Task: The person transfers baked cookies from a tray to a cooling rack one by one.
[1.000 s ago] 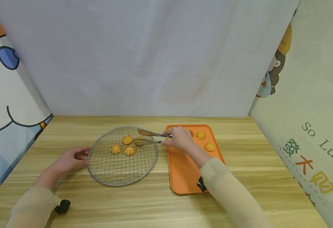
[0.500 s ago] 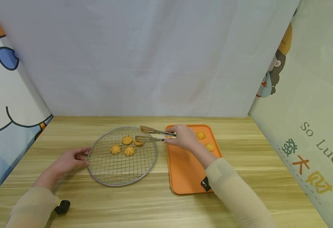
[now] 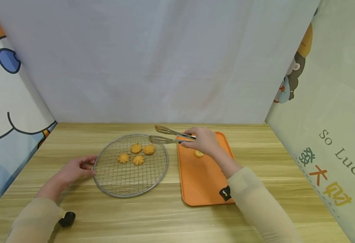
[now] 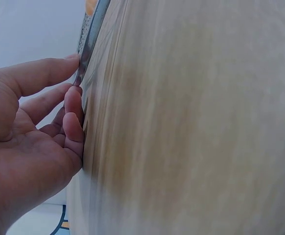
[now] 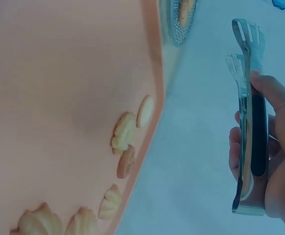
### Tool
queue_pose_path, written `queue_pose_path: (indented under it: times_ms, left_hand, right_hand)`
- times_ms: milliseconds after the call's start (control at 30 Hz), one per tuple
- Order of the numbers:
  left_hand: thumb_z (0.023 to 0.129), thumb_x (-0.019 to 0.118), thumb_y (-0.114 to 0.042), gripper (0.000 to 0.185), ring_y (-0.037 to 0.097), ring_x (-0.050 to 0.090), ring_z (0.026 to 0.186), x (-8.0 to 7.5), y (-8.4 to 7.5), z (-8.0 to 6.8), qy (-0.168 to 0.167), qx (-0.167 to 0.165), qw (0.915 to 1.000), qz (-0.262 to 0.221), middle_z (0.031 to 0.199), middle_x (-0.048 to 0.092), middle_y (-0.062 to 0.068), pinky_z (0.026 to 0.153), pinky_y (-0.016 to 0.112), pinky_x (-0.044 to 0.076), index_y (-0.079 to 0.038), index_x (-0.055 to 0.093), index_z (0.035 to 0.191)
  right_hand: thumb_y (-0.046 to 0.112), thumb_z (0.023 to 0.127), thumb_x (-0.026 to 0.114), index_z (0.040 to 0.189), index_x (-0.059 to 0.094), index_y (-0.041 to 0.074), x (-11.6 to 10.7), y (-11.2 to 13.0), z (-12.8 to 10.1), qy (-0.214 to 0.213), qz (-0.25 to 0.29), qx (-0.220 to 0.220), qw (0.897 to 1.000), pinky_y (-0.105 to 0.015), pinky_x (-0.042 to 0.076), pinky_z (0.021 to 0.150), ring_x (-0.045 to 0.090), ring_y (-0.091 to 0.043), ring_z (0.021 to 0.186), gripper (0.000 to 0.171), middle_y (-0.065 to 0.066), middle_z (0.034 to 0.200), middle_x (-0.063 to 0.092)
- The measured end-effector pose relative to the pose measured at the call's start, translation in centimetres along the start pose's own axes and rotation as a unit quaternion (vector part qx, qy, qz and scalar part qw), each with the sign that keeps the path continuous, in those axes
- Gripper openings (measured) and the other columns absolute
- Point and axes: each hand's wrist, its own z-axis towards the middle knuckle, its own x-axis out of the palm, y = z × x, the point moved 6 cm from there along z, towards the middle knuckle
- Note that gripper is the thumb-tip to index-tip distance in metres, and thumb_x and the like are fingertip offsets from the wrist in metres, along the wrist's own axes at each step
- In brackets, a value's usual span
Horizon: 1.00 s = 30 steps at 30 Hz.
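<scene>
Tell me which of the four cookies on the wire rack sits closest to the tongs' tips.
The rightmost cookie on the wire rack, a flat round one. It lies just below the open tips of the tongs held by the right hand; the other three sit farther left.

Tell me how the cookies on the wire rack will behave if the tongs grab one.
The cookies look small and thin, so probably light. Their piped ridges suggest a crumbly bake that may chip if the tongs squeeze hard. They lie flat on the rack, so they seem unlikely to roll, though one might slide on the wires.
</scene>
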Motion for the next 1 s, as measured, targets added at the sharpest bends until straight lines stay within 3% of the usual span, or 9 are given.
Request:
queue_pose_path:
  times_ms: [467, 1000]
  left_hand:
    - [0.084, 0.07, -0.014, 0.069, 0.016, 0.049, 0.096, -0.2, 0.1, 0.2, 0.003, 0.002, 1.0, -0.001, 0.128, 0.047, 0.026, 0.073, 0.019, 0.045, 0.009, 0.036, 0.14]
    - [0.084, 0.07, -0.014, 0.069, 0.023, 0.05, 0.101, -0.2, 0.0, 0.0, 0.004, -0.005, 1.0, 0.0, 0.129, 0.047, 0.028, 0.07, 0.022, 0.046, 0.009, 0.036, 0.14]
  right_hand:
    - [0.043, 0.082, 0.071, 0.122, 0.065, 0.016, -3.4, -0.9, -1.6, -0.007, 0.047, 0.006, 0.999, -0.042, 0.05, 0.078, 0.06, -0.025, 0.106, 0.048, -0.005, 0.121, 0.063]
    - [0.04, 0.081, 0.072, 0.119, 0.067, 0.016, -7.5, -2.2, -4.3, -0.055, 0.031, -0.012, 0.998, -0.034, 0.045, 0.064, 0.057, -0.017, 0.074, 0.045, -0.004, 0.112, 0.065]
